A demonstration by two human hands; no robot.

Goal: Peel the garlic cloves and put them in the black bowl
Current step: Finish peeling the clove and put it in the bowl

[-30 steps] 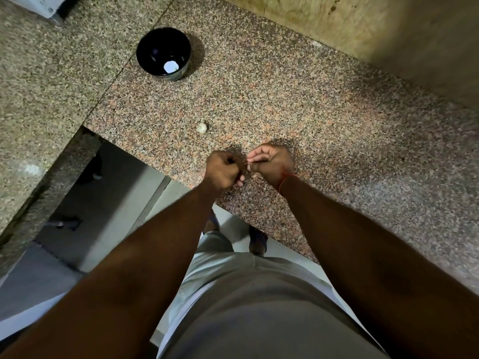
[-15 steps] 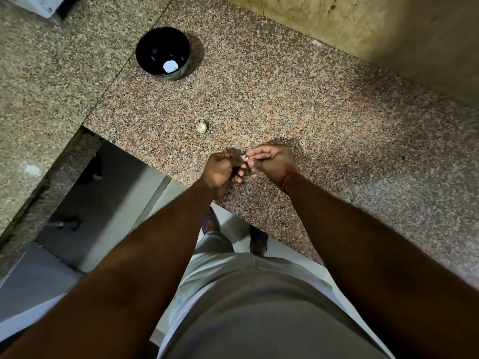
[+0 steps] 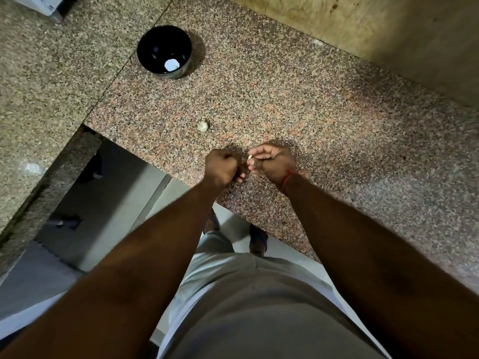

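Two bare hands work close together just above the near edge of the speckled pink-and-grey granite counter [image 3: 298, 99]. The right hand [image 3: 272, 161] pinches one small pale garlic clove [image 3: 250, 157] between thumb and fingertips, its other fingers curled under; a thin red thread [image 3: 287, 177] circles that wrist. The left hand [image 3: 223, 168] sits just beside it, fingers curled into a fist with the knuckles up. Whether its grip holds a scrap of skin or nothing cannot be told, since the fingertips are turned away from the camera.

One more garlic piece, a small whitish bulb-shaped lump [image 3: 202, 125], lies alone on the counter, beyond the hands and a little to the left, apart from both.

One round glossy black bowl [image 3: 155, 47] stands farther back on the counter, near the seam where two slabs meet, well apart from the hands. Inside it lies one white patch [image 3: 171, 65] against the near wall; whether this is a peeled clove or a reflection is unclear.

Counted: two hands, one clove in the fingers, one garlic piece on the counter, one bowl.

At the top left corner a white boxy object [image 3: 39, 3] is cut off by the edge. No brand, label or writing can be read anywhere.
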